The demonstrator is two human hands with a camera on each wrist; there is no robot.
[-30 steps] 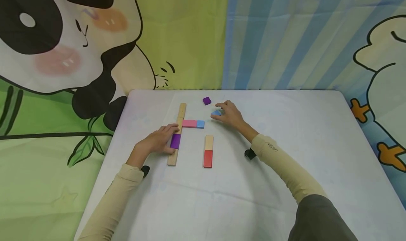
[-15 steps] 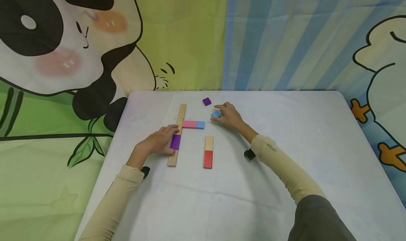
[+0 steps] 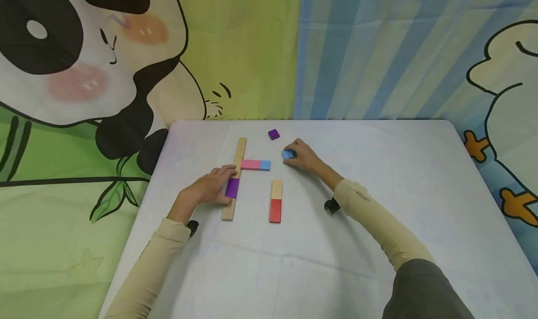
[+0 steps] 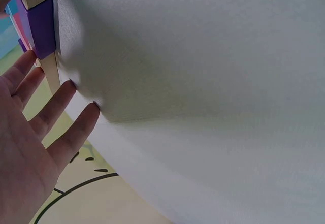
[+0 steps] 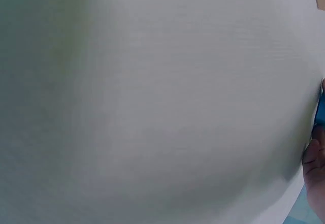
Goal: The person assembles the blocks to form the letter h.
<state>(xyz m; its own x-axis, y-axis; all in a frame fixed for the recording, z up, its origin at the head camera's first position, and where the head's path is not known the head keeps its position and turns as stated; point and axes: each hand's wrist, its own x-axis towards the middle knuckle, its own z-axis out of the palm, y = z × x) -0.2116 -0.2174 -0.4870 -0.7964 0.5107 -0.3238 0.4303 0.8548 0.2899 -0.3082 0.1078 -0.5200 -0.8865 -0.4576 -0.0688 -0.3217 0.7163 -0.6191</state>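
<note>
My left hand (image 3: 212, 186) rests at the left side of a row of wooden blocks, its fingers spread and fairly straight. In that row a purple block (image 3: 232, 188) lies between natural wood blocks, with one natural block (image 3: 228, 210) at the near end. The left wrist view shows the fingertips at the purple block (image 4: 39, 28). With thumb and fingers, my right hand (image 3: 306, 156) pinches a small blue block (image 3: 287, 154), partly hidden by the fingers. At the right wrist view's edge the blue block (image 5: 320, 111) shows by the hand.
A pink block (image 3: 251, 165) and another blue block (image 3: 265, 165) extend rightward from the row. Nearer me lie a natural block (image 3: 277, 189) and a red block (image 3: 275, 210), end to end. One purple block (image 3: 273, 134) sits near the white table's (image 3: 378, 169) back edge.
The right hand has closed its fingers on the blue block and shifted it slightly toward me and to the right. My left hand has stayed in place.
</note>
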